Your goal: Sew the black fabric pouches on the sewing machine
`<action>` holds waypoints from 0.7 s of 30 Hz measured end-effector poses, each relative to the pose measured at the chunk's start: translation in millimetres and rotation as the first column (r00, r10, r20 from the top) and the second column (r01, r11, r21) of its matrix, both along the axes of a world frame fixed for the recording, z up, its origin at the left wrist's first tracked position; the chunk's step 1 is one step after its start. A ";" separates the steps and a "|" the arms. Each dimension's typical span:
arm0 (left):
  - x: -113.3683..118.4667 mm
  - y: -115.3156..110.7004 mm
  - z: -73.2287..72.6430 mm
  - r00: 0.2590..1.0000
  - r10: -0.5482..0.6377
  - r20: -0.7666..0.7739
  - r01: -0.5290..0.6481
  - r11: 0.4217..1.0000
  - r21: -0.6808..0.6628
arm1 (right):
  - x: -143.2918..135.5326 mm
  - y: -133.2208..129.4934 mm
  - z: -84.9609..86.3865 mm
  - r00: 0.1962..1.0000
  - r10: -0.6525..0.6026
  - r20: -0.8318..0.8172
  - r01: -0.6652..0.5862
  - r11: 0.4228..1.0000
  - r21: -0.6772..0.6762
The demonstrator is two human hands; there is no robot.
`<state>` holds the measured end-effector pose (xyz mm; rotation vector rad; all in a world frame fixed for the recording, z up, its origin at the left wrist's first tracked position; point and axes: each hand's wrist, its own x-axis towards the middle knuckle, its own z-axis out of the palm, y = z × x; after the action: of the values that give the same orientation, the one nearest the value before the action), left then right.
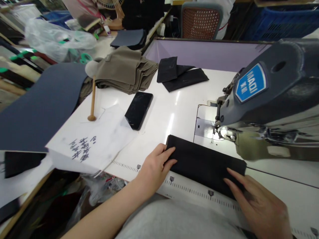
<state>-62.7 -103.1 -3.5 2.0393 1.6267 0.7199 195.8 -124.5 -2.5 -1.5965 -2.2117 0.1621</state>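
Note:
A folded strip of black fabric (204, 164) lies near the table's front edge, below the sewing machine's needle area (216, 131). My left hand (156, 166) grips its left end, the thumb and a finger on top and the rest partly hidden at the edge. At the right end my right hand (259, 199) holds the fabric, two fingertips resting on its upper face. What lies under the strip is hidden. The grey sewing machine head (279, 79) with a blue label stands to the right, its lamp lit.
Black fabric pieces (181, 74) lie at the back, next to a stack of brown-grey fabric (122, 71). A black phone (139, 110), a paper with handwriting (99, 136) and a wooden stick (92, 99) are on the left. A printed ruler (191, 191) runs along the front edge.

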 end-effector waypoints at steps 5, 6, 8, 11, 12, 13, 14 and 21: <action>-0.5 0.4 1.7 1.000 0.010 0.007 -0.009 0.999 -0.036 | -0.1 1.2 -2.1 1.000 0.012 0.006 -0.012 1.000 0.010; -0.6 0.6 2.2 1.000 0.010 0.008 -0.010 0.999 -0.042 | 0.5 1.2 -2.8 1.000 0.012 0.004 -0.012 1.000 0.011; -0.9 1.2 3.0 1.000 0.014 0.011 -0.013 0.999 -0.052 | 2.0 1.0 -3.9 1.000 0.019 0.013 -0.019 1.000 -0.004; -1.1 2.1 3.0 1.000 0.015 0.019 -0.014 0.998 -0.060 | 4.3 0.6 -4.8 0.998 0.041 0.050 -0.040 0.999 -0.020; -1.1 2.5 2.8 1.000 0.014 0.022 -0.013 0.998 -0.063 | 5.0 0.6 -5.0 0.997 0.040 0.060 -0.040 0.999 -0.016; -1.2 2.7 2.7 1.000 0.014 0.025 -0.012 0.998 -0.068 | 5.8 0.7 -5.2 0.997 0.037 0.066 -0.037 0.999 -0.008; -1.1 3.0 2.6 1.000 0.013 0.028 -0.011 0.997 -0.075 | 6.7 0.9 -5.5 0.997 0.031 0.070 -0.032 1.000 0.002; 0.2 5.2 5.0 0.999 0.029 0.034 -0.024 0.990 -0.141 | 14.7 2.2 -13.0 0.989 0.107 0.100 -0.110 0.993 0.030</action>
<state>-62.5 -97.9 1.5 1.8986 1.6395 0.6282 210.5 -122.3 -15.5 -1.4957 -2.3644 0.0758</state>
